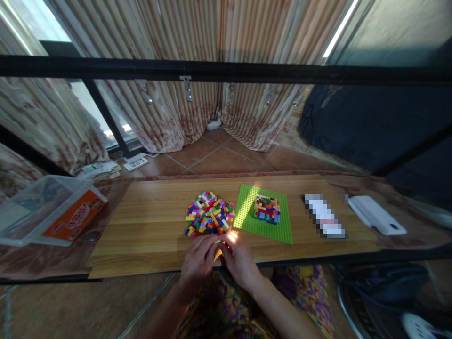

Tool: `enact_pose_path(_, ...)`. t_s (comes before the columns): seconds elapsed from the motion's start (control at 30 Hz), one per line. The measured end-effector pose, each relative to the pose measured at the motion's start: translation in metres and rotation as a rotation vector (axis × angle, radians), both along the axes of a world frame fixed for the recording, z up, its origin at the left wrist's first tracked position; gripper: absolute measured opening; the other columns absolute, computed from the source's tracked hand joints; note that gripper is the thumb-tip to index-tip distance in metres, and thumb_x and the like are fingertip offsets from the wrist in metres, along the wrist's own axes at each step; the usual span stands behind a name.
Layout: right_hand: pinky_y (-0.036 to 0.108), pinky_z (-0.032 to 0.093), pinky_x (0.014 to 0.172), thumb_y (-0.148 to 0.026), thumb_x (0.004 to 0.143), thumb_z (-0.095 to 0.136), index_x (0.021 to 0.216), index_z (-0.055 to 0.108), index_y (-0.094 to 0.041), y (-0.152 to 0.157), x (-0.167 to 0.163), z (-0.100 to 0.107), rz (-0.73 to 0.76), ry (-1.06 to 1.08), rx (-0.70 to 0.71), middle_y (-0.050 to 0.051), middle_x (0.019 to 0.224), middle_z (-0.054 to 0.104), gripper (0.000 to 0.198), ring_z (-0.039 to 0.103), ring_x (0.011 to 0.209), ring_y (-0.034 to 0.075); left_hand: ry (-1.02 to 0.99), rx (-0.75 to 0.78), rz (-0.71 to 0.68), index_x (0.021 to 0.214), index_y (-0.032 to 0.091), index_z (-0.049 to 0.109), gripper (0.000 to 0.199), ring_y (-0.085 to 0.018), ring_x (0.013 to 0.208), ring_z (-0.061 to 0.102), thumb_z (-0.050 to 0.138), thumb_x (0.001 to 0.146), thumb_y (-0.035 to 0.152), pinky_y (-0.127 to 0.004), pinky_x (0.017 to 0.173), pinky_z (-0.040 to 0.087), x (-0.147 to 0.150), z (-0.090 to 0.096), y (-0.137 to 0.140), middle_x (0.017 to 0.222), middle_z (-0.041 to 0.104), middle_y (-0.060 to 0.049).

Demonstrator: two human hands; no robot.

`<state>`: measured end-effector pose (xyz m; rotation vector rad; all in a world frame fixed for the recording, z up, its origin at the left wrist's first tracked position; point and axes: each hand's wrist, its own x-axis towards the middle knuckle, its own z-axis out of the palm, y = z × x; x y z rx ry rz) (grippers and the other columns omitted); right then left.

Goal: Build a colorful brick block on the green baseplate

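My left hand and my right hand meet over the front edge of the wooden board, fingers pinched together. Between their fingertips shows a small pale yellow toy brick, mostly covered by the fingers. Just beyond them lies a heap of small mixed-colour toy bricks. To the right of the heap is a green studded baseplate, set at a slight angle. On it stands a low, roughly square build of multicoloured bricks. A bright patch of sunlight falls on my right fingers and the baseplate's left side.
A phone, blurred out, lies on the wooden board to the right. Farther right is a white, flat, rounded object. A clear plastic tub with an orange label stands at left. A dark metal bar crosses beyond the board.
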<state>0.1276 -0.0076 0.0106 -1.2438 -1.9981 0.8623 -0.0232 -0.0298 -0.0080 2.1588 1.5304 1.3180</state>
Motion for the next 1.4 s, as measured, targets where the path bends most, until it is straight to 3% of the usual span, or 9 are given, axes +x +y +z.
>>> enact_pose_path(0.2,0.029,0.045,0.073,-0.025,0.095,0.04,0.089,0.065,-0.022,-0.005,-0.009,-0.007,-0.132,-0.064,0.043,0.006,0.087,0.067,0.026,0.062,0.083,0.019,-0.014,-0.009,0.024,0.101,0.02,0.065,0.016,-0.016,0.087,0.066,0.052,0.092,0.019,-0.027,0.08,0.056,0.0,-0.001,0.0,0.092,0.069,-0.005)
enact_pose_path(0.37,0.029,0.048,0.072,-0.029,0.092,0.045,0.092,0.066,-0.022,-0.006,-0.008,-0.003,-0.215,0.087,-0.012,0.005,0.087,0.069,0.022,0.063,0.078,0.018,-0.006,-0.005,0.046,0.098,0.02,0.064,0.014,-0.016,0.086,0.067,0.052,0.092,0.022,-0.028,0.079,0.057,0.001,0.001,0.0,0.09,0.069,-0.006)
enact_pose_path(0.53,0.031,0.051,0.072,-0.037,0.086,0.053,0.09,0.067,-0.02,0.003,0.011,-0.003,-0.278,0.286,-0.101,0.006,0.086,0.07,0.022,0.065,0.078,0.019,0.021,0.014,0.031,0.101,0.02,0.063,0.016,-0.017,0.091,0.066,0.049,0.093,0.02,-0.03,0.084,0.056,0.002,0.002,-0.001,0.093,0.069,-0.007)
enact_pose_path(0.77,0.031,0.053,0.073,-0.041,0.08,0.06,0.088,0.069,-0.019,0.014,0.051,-0.013,-0.481,0.375,-0.135,0.007,0.089,0.073,0.025,0.067,0.081,0.02,0.032,-0.007,0.027,0.1,0.02,0.062,0.015,-0.017,0.093,0.065,0.05,0.092,0.018,-0.029,0.085,0.055,0.001,-0.001,-0.001,0.095,0.068,-0.006)
enact_pose_path(0.93,0.035,0.052,0.081,-0.045,0.081,0.06,0.099,0.07,-0.018,0.021,0.077,-0.008,-0.589,0.346,-0.052,0.01,0.1,0.072,0.034,0.066,0.09,0.022,0.039,-0.001,0.024,0.101,0.02,0.062,0.015,-0.017,0.093,0.065,0.051,0.091,0.017,-0.029,0.085,0.055,0.001,-0.002,-0.001,0.095,0.068,-0.006)
enact_pose_path(1.23,0.034,0.05,0.075,-0.044,0.087,0.052,0.095,0.07,-0.019,0.041,0.096,-0.001,-0.631,0.036,0.104,0.01,0.094,0.073,0.032,0.067,0.081,0.022,0.038,0.002,0.011,0.101,0.019,0.061,0.015,-0.017,0.093,0.064,0.051,0.091,0.014,-0.028,0.085,0.054,0.001,-0.003,-0.001,0.095,0.068,-0.006)
enact_pose_path(1.4,0.037,0.048,0.081,-0.039,0.09,0.051,0.091,0.073,-0.021,0.056,0.093,-0.003,-0.567,-0.084,0.394,0.01,0.096,0.069,0.028,0.062,0.091,0.023,0.061,0.019,0.008,0.104,0.019,0.061,0.017,-0.017,0.094,0.063,0.052,0.09,0.014,-0.029,0.086,0.054,0.0,-0.006,0.0,0.096,0.068,-0.006)
